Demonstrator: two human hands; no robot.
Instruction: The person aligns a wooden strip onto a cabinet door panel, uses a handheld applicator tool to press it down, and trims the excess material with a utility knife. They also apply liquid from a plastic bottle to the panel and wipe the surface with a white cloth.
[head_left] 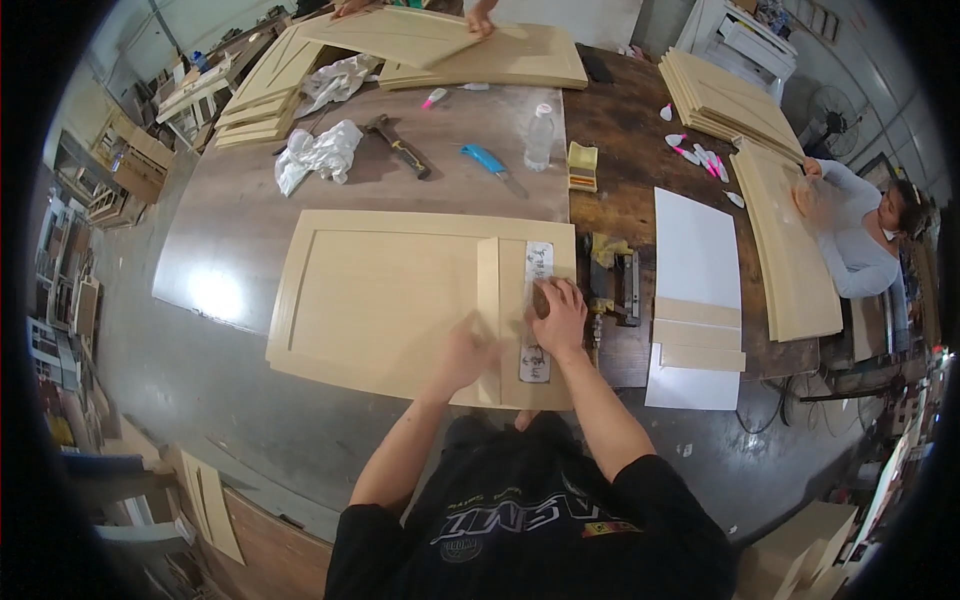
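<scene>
A pale wood cabinet-door panel (390, 290) with a raised frame lies flat before me, overhanging the table's near edge. Across its right part runs a narrow wooden strip (488, 270). My left hand (466, 355) is at this strip's lower half, its fingers smeared by motion. To the right of the strip, a long white label or template (538, 262) with handwriting lies on the panel. Over its middle, my right hand (562, 318) is closed, fingers curled around a small dark brown thing (541, 300) whose kind I cannot make out.
A nail gun (628, 285) lies right of the panel, beside a white board (697, 240) bearing wooden strips. Beyond are a hammer (398, 147), blue utility knife (484, 158), bottle (539, 138) and crumpled plastic (318, 155). Co-workers handle stacked panels (785, 250) at right and far side.
</scene>
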